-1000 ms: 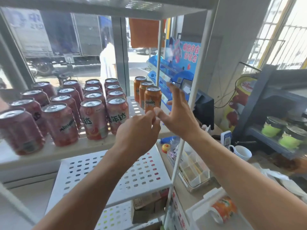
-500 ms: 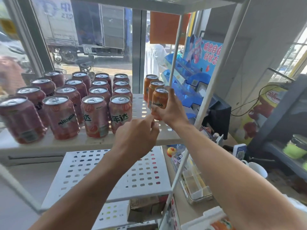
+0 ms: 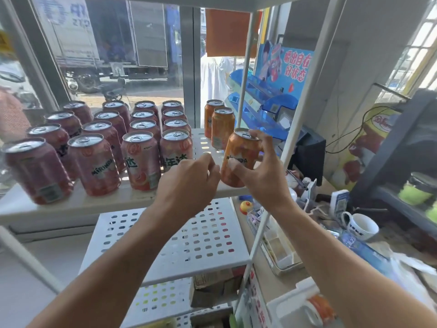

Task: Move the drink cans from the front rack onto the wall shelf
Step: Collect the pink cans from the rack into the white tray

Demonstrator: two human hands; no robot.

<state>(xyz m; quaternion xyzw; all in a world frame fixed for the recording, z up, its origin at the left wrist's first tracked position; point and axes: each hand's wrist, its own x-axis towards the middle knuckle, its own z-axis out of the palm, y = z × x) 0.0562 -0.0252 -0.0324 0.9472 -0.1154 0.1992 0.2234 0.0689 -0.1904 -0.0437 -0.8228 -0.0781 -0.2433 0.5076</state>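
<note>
Here, from left: pink aluminium drink cans [image 3: 142, 162] crowd the white perforated metal rack shelf [image 3: 203, 143]; the left hand [image 3: 189, 183] hovers, fingers loosely curled, holding nothing; the right hand [image 3: 257, 171] clamps the tilted orange aluminium drink can [image 3: 238, 155] at the shelf's front edge. Pick-up step; next likely calls for lifting it clear of the white upright post [image 3: 298, 119].

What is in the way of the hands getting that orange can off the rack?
Nothing visible. The right hand already grips the front orange Mirinda can, tilted at the rack shelf edge. The left hand hovers beside it, holding nothing. The white rack post stands close on the right.
</note>
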